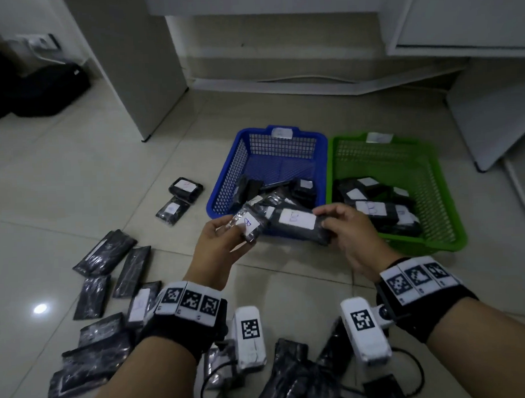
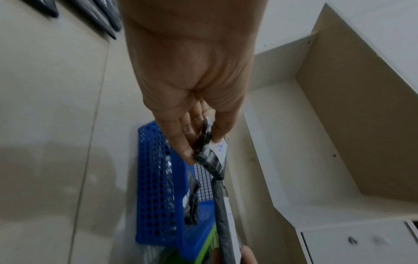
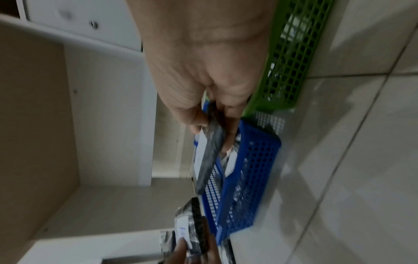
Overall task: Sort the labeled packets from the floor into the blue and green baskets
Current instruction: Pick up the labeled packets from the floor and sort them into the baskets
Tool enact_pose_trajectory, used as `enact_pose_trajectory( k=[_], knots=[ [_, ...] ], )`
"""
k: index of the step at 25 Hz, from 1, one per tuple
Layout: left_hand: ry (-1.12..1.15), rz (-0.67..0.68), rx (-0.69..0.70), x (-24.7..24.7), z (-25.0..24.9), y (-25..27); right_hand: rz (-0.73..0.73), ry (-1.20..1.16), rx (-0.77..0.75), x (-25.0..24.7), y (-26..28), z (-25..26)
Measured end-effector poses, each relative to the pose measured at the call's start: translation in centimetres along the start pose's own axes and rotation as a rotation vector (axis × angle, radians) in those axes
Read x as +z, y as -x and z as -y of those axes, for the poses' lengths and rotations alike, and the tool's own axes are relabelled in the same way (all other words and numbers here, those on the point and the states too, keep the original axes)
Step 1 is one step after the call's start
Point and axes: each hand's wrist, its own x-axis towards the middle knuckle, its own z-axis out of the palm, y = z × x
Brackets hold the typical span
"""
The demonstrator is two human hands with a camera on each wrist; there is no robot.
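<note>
Holding one black packet each, above the near rim of the blue basket (image 1: 225, 182): left hand (image 1: 218, 245) pinching a shiny packet (image 1: 250, 226) with a handwritten label, right hand (image 1: 348, 231) gripping the end of a longer labeled packet (image 1: 298, 224). Beside the blue one, touching, the green basket (image 1: 433, 175), both with packets inside. More packets (image 1: 104, 293) scattered on the floor (image 1: 61, 176) to the left.

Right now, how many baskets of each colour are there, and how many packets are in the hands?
Blue basket: 1
Green basket: 1
Held packets: 2, one in the left hand, one in the right hand
Total: 4
</note>
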Motion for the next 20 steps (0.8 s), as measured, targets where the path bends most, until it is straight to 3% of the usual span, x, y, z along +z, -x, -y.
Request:
enact_pose_trajectory(
  k=[4, 7, 11, 13, 15, 17, 20],
  knots=[
    [-0.151, 0.098, -0.001, 6.7, 1.9, -1.4, -0.417, -0.092, -0.022, -6.8, -1.1, 0.4],
    [-0.3, 0.134, 0.025, 11.7, 4.1, -2.5, -0.536, -0.048, -0.032, -10.6, -1.0, 0.1],
    [-0.464, 0.262, 0.052, 16.1, 6.7, -4.7, -0.402, 0.101, -0.015, -13.6, -1.0, -0.3],
    [-0.661, 0.326, 0.096, 17.4, 7.3, -5.5, -0.393, 0.351, -0.036, -14.3, -1.0, -0.4],
    [-0.995, 0.397, 0.254, 17.9, 7.8, -5.3, -0.414, 0.685, -0.073, -14.7, -0.7, -0.6],
    [-1.281, 0.467, 0.467, 17.5, 8.3, -4.4, -0.325, 0.853, -0.077, -14.4, 0.0, -1.0],
    [-1.457, 0.584, 0.577, 16.2, 8.8, -3.7, -0.141, 1.043, -0.009, -14.0, 0.3, -1.8]
  ],
)
